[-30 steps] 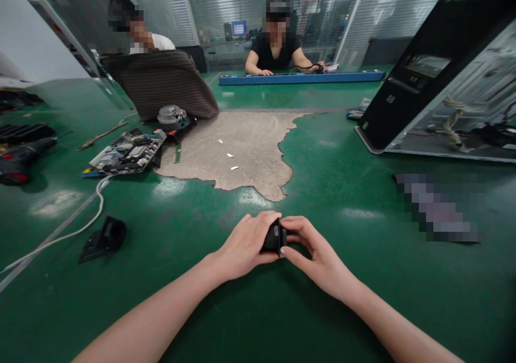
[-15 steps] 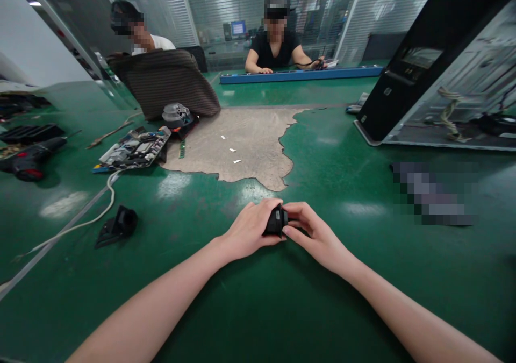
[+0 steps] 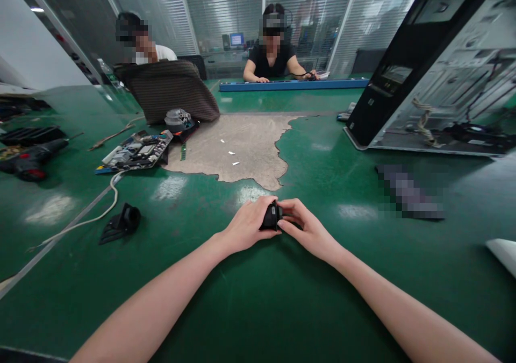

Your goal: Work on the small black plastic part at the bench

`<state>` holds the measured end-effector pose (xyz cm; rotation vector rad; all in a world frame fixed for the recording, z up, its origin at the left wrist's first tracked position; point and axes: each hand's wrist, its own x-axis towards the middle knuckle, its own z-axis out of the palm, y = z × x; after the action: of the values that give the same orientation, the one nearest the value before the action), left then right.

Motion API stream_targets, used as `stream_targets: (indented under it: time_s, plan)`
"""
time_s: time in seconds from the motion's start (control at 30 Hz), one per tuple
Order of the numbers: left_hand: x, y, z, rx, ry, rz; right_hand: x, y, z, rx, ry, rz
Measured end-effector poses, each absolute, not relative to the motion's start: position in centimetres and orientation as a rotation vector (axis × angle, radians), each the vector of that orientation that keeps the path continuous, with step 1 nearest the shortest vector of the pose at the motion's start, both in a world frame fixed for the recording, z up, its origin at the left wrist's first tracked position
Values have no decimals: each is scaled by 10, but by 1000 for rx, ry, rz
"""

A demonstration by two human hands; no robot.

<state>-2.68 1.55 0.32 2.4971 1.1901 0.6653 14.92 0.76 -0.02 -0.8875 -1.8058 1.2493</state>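
A small black plastic part [image 3: 270,216] with a thin flange and a small pale mark is between my two hands, close to the green table's surface. My left hand [image 3: 250,224] wraps around its left side, palm over it, so much of it is hidden. From the right, my right hand [image 3: 308,229] pinches the narrower end, thumb below and fingers above. What exact kind of part it is, I cannot make out. To the left, another black plastic piece [image 3: 122,223] with a round opening lies on the green table [image 3: 250,304].
At left are a circuit board [image 3: 139,150], a pale cable [image 3: 97,216] and a power drill [image 3: 34,158]. A computer case [image 3: 387,89] stands at right, with a blurred dark item [image 3: 409,191] before it. Two people sit across the table behind a blue bar [image 3: 290,85].
The view has shifted slightly, and the scene sits a little differently in the frame. Both hands keep their hold on the black part, with almost no change in grip.
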Motion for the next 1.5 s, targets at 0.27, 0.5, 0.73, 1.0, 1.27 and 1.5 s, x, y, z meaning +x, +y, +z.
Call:
stream_targets:
  time_s: [0.27,0.5,0.73,1.0,1.27,1.5]
  plan:
    - [-27,16,4,2494,1216,652,149,11,2,-911,-1851,1111]
    - [-27,17,4,2486,1237,652,149,13,1,-887,-1836,1220]
    - [-27,17,2,2483,1230,655,150,9,0,-868,-1793,1230]
    - [-27,17,3,2487,1234,661,149,12,2,-922,-1801,1262]
    - [-27,17,3,2481,1208,682,147,11,1,-894,-1735,1276]
    - [-28,17,6,2481,1197,688,148,12,5,-917,-1791,1324]
